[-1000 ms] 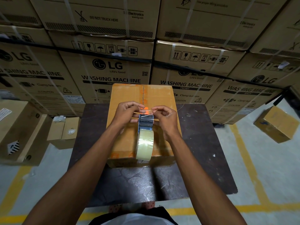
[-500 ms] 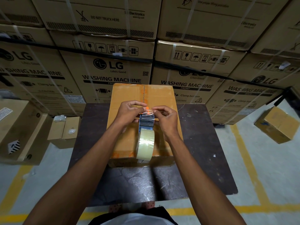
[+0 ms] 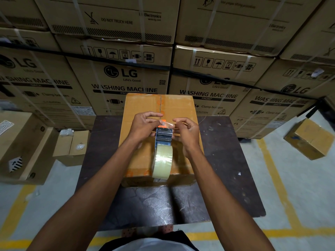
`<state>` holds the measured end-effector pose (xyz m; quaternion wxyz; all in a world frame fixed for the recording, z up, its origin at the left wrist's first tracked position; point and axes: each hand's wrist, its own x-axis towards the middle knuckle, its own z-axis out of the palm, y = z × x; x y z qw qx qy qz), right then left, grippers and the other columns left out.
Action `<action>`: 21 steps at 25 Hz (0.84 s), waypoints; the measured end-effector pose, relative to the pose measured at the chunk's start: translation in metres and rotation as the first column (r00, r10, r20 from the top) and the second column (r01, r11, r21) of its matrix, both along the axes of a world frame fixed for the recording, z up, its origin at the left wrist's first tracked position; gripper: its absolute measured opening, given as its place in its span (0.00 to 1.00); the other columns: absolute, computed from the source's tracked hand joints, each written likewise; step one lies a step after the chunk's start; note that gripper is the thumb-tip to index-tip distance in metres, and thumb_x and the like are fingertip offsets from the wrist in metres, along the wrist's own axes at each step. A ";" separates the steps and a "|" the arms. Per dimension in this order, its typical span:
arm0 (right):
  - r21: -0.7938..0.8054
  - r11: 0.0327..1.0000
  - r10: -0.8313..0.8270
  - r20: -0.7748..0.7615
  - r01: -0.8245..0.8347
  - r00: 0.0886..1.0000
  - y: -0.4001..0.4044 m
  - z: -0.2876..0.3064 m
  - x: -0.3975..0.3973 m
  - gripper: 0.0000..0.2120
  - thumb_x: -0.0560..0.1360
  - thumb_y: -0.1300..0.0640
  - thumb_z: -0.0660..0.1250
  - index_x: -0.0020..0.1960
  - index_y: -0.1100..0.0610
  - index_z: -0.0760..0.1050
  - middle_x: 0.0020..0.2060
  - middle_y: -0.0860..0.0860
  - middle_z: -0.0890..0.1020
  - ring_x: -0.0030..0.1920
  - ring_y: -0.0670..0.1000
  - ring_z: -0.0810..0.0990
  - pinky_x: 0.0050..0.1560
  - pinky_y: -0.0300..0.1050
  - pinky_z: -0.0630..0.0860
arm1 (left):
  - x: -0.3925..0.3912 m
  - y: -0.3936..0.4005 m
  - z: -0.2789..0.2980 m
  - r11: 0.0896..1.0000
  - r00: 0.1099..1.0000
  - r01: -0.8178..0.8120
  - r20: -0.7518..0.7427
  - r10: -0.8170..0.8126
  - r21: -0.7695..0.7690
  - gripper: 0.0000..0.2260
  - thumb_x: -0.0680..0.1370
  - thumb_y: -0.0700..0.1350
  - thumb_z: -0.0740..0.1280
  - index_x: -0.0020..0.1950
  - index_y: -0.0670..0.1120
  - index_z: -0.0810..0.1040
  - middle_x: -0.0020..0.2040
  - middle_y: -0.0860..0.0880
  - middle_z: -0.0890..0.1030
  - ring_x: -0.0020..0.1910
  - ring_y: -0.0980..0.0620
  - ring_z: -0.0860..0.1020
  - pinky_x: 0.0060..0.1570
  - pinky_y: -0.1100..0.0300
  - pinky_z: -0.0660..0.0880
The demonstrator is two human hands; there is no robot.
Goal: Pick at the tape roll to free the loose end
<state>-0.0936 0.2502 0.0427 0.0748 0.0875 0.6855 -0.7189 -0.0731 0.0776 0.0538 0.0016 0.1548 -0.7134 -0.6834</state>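
A brown cardboard box lies on a dark table, its top flaps meeting along a middle seam. A tape dispenser with a roll of clear tape stands upright on the box top. My left hand holds the dispenser's head from the left, fingers curled, and pinches the loose tape end. My right hand pinches the same clear tape end from the right, beside the orange toothed blade.
Stacked washing machine cartons form a wall right behind the table. An open large carton and a small open box sit on the floor to the left. Another small box lies on the floor at right. Yellow floor lines border the table.
Both hands stayed at the dispenser head, fingers shifting slightly on the tape end. The dispenser and box have not moved.
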 end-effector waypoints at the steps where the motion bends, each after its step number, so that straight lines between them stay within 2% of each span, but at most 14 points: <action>1: 0.005 1.000 -0.015 0.024 0.015 1.000 0.000 0.001 -0.001 0.08 0.83 0.61 0.67 0.53 0.62 0.84 0.37 0.52 0.87 0.37 0.50 0.84 0.37 0.47 0.84 | 0.000 0.001 -0.001 1.000 1.000 -0.007 -0.010 0.007 -0.004 0.10 0.80 0.39 0.76 0.62 0.45 0.87 0.47 0.45 0.91 0.44 0.52 0.89 0.32 0.61 0.83; 3: 0.025 1.000 0.006 0.035 -0.006 0.999 -0.002 -0.001 -0.003 0.13 0.83 0.53 0.69 0.49 0.63 0.84 0.38 0.53 0.87 0.39 0.52 0.85 0.38 0.50 0.84 | 0.002 0.002 -0.002 1.000 0.999 -0.030 -0.031 0.030 -0.005 0.12 0.79 0.39 0.77 0.62 0.45 0.86 0.46 0.45 0.91 0.45 0.50 0.90 0.32 0.60 0.83; 5: 0.091 0.994 0.066 0.013 -0.067 0.998 -0.003 -0.002 -0.005 0.15 0.79 0.47 0.75 0.45 0.60 0.85 0.39 0.54 0.88 0.41 0.55 0.87 0.42 0.55 0.86 | 0.003 0.003 -0.002 0.999 0.997 -0.051 -0.055 0.050 -0.019 0.12 0.78 0.40 0.78 0.62 0.45 0.86 0.44 0.46 0.91 0.45 0.49 0.90 0.33 0.57 0.85; 7: 0.165 0.980 0.110 -0.009 -0.107 0.994 -0.005 -0.004 -0.007 0.10 0.76 0.49 0.77 0.42 0.56 0.85 0.40 0.57 0.88 0.42 0.55 0.87 0.45 0.58 0.86 | 0.003 0.003 -0.003 0.997 0.996 -0.063 -0.069 0.059 -0.048 0.13 0.78 0.41 0.79 0.62 0.46 0.86 0.44 0.46 0.91 0.45 0.48 0.90 0.37 0.52 0.87; 9: 0.188 0.977 0.108 -0.023 -0.101 0.994 -0.006 -0.005 -0.009 0.06 0.76 0.56 0.76 0.41 0.55 0.85 0.41 0.59 0.88 0.41 0.53 0.85 0.45 0.57 0.85 | 0.003 0.002 -0.005 0.995 0.995 -0.073 -0.072 0.068 -0.070 0.13 0.77 0.41 0.79 0.61 0.47 0.87 0.43 0.47 0.91 0.45 0.47 0.90 0.39 0.49 0.87; 11: 0.185 0.979 0.087 -0.012 -0.083 0.996 -0.008 -0.006 -0.010 0.08 0.79 0.59 0.72 0.41 0.54 0.84 0.41 0.58 0.88 0.42 0.54 0.85 0.44 0.58 0.85 | 0.003 0.002 -0.006 0.993 0.994 -0.082 -0.077 0.075 -0.086 0.12 0.78 0.41 0.79 0.61 0.48 0.87 0.44 0.48 0.91 0.46 0.46 0.90 0.38 0.50 0.87; 14: 0.192 0.978 0.082 -0.015 -0.077 0.997 -0.009 -0.008 -0.010 0.12 0.80 0.55 0.70 0.39 0.52 0.83 0.38 0.54 0.87 0.42 0.54 0.85 0.42 0.55 0.84 | 0.003 0.002 -0.006 0.990 0.993 -0.091 -0.085 0.082 -0.106 0.11 0.78 0.42 0.79 0.60 0.49 0.88 0.44 0.48 0.91 0.46 0.49 0.90 0.35 0.55 0.85; 17: 0.231 0.969 0.094 -0.041 -0.082 0.995 -0.010 -0.010 -0.011 0.10 0.80 0.54 0.72 0.39 0.52 0.83 0.40 0.56 0.88 0.42 0.53 0.86 0.46 0.60 0.86 | 0.003 0.001 -0.008 0.989 0.993 -0.092 -0.086 0.082 -0.118 0.10 0.78 0.42 0.78 0.59 0.49 0.88 0.45 0.49 0.91 0.45 0.49 0.89 0.37 0.53 0.86; 19: 0.221 0.973 0.082 -0.033 -0.073 0.996 -0.010 -0.009 -0.011 0.12 0.81 0.55 0.70 0.40 0.52 0.83 0.38 0.53 0.86 0.43 0.53 0.85 0.47 0.65 0.86 | 0.003 0.001 -0.008 0.987 0.993 -0.091 -0.088 0.080 -0.132 0.10 0.79 0.42 0.78 0.59 0.48 0.88 0.45 0.48 0.91 0.44 0.49 0.89 0.37 0.53 0.86; 21: 0.222 0.972 0.092 -0.036 -0.081 0.995 -0.009 -0.009 -0.012 0.11 0.81 0.53 0.71 0.40 0.54 0.82 0.38 0.53 0.86 0.42 0.54 0.85 0.47 0.65 0.85 | 0.002 0.001 -0.007 0.986 0.993 -0.091 -0.089 0.079 -0.140 0.10 0.79 0.42 0.78 0.60 0.47 0.88 0.46 0.48 0.91 0.43 0.50 0.90 0.36 0.53 0.86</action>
